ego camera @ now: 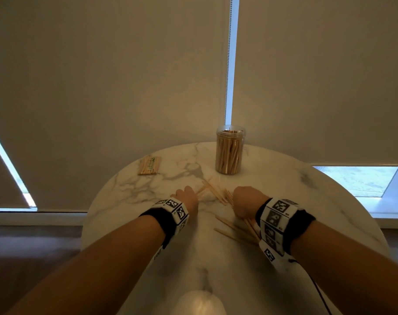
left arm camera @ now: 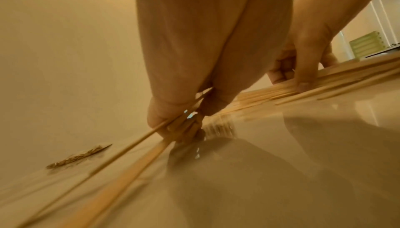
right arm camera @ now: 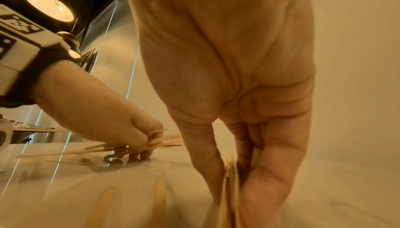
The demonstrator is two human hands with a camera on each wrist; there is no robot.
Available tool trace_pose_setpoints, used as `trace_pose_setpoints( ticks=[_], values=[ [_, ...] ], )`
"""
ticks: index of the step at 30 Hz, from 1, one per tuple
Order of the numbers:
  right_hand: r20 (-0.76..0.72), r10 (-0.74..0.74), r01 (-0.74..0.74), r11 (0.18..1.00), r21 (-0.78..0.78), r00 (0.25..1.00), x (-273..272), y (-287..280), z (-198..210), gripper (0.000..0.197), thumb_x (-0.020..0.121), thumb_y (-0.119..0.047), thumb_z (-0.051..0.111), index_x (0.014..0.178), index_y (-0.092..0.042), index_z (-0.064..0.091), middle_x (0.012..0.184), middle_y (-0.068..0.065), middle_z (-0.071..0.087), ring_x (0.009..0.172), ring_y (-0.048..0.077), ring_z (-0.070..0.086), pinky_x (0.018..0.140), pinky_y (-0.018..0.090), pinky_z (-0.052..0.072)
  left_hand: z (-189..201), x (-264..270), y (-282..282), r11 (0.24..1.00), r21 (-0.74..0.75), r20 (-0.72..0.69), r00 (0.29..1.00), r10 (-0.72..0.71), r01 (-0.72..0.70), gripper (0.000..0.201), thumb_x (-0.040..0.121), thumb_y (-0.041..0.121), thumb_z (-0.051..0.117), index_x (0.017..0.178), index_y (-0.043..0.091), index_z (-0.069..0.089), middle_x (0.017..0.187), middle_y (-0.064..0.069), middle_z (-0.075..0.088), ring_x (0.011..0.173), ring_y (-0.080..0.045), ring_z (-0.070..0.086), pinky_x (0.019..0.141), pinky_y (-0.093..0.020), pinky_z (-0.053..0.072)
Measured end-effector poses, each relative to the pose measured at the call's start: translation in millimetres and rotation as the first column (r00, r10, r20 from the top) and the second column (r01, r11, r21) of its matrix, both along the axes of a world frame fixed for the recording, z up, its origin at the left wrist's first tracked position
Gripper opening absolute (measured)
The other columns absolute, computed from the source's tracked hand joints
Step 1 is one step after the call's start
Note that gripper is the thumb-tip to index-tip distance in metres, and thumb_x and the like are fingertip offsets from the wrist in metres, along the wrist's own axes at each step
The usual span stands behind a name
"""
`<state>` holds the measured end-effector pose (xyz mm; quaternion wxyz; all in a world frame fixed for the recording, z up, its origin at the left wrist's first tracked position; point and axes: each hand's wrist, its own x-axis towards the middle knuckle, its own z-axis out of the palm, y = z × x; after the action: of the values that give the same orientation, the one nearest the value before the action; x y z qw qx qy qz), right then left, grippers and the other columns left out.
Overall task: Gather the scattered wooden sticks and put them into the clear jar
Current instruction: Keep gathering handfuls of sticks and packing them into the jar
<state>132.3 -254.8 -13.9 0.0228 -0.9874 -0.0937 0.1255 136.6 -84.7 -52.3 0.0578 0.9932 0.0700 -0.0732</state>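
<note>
Wooden sticks (ego camera: pixel 212 192) pinched in both hands; wristband (ego camera: pixel 173 210) markings unreadable.

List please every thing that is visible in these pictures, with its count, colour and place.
round white marble table: one, white with grey veins, under everything.
clear plastic jar: one, transparent, upright at the table's far side, already holding many sticks.
loose light wooden sticks: several, pale tan, scattered on the table between and near the hands.
flat wrapped packet of sticks: one, tan, far left on the table.
beige roller blinds: beige, behind the table.
tracking wristbands: two, black and white, one on each wrist.
left hand: grips a few sticks.
right hand: grips a bundle of sticks.
</note>
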Motion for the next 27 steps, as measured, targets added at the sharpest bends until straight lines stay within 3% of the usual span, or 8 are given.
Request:
trace_pose_setpoints(
  ticks=[4,8,12,15,17,21,24,27],
  values=[
    [0.027,-0.013,0.012,1.0,0.024,1.0,-3,-5,-2,0.024,0.098,-0.009,0.047,0.116,-0.001,0.061,0.119,0.014,0.064,0.109,0.028,0.062,0.079,0.028,0.047,14,4,4,0.96,-0.277,0.039,0.998,0.049,-0.036,0.041,0.104,0.017,0.035,0.14,-0.001,0.026,0.129,-0.023,0.056,0.115,-0.038,0.057,0.091,-0.041,0.045],
    [0.015,-0.042,0.041,0.997,0.059,0.999,-2,-15,2,0.024,0.098,-0.012,0.049,0.117,-0.003,0.06,0.119,0.011,0.062,0.11,0.027,0.061,0.077,0.026,0.045,27,5,13,0.906,-0.414,0.229,0.973,0.016,0.082,0.029,0.106,0.023,0.034,0.122,0.0,0.043,0.116,-0.022,0.062,0.092,-0.033,0.058,0.077,-0.035,0.042],
    [0.06,-0.14,0.123,0.967,0.223,0.988,0,-31,19,0.016,0.093,-0.012,0.056,0.077,-0.009,0.059,0.078,0.003,0.061,0.073,0.019,0.062,0.053,0.022,0.045,42,10,10,0.808,-0.578,0.276,0.959,0.064,0.112,0.052,0.106,0.045,0.027,0.118,0.001,0.051,0.11,-0.017,0.062,0.099,-0.035,0.06,0.081,-0.037,0.045],
    [0.075,-0.201,0.146,0.877,0.457,0.977,-5,-37,36,0.011,0.092,-0.011,0.06,0.085,-0.006,0.067,0.082,0.01,0.071,0.073,0.023,0.071,0.063,0.034,0.061,44,11,4,0.608,-0.79,0.192,0.972,0.133,0.072,0.069,0.097,0.064,0.03,0.122,0.004,0.05,0.09,-0.009,0.056,0.07,-0.025,0.053,0.066,-0.034,0.046],
    [0.102,-0.219,0.108,0.772,0.626,0.97,-14,-35,45,0.011,0.094,-0.012,0.06,0.09,-0.008,0.069,0.085,0.01,0.073,0.075,0.023,0.073,0.067,0.037,0.063,45,7,-4,0.487,-0.871,0.145,0.979,0.144,0.057,0.081,0.087,0.078,0.036,0.125,0.008,0.049,0.082,-0.003,0.051,0.063,-0.017,0.047,0.061,-0.03,0.043],
    [0.19,-0.167,-0.026,0.682,0.731,0.968,-30,-15,52,0.01,0.095,-0.012,0.06,0.092,-0.012,0.07,0.083,0.004,0.073,0.069,0.016,0.072,0.047,0.019,0.053,53,-7,-33,0.265,-0.96,0.115,0.989,0.098,0.085,0.104,0.06,0.095,0.05,0.119,0.01,0.054,0.081,-0.003,0.055,0.061,-0.014,0.047,0.059,-0.031,0.045],
    [0.267,-0.123,-0.123,0.659,0.742,0.956,-37,3,47,0.017,0.088,-0.004,0.059,0.098,-0.008,0.072,0.08,0.007,0.074,0.069,0.02,0.073,0.063,0.036,0.062,58,-12,-50,0.076,-0.987,0.142,0.99,-0.011,0.142,0.071,0.082,0.072,0.06,0.116,0.009,0.066,0.096,-0.014,0.073,0.076,-0.022,0.07,0.064,-0.034,0.058],
    [0.242,-0.101,-0.139,0.584,0.8,0.965,-45,12,46,0.017,0.091,-0.004,0.058,0.096,-0.005,0.074,0.08,0.011,0.074,0.072,0.023,0.073,0.073,0.041,0.062,62,-11,-48,0.088,-0.986,0.151,0.977,0.153,0.138,0.034,0.101,0.039,0.048,0.105,0.01,0.064,0.09,-0.012,0.07,0.072,-0.021,0.066,0.06,-0.033,0.058]
  ],
)
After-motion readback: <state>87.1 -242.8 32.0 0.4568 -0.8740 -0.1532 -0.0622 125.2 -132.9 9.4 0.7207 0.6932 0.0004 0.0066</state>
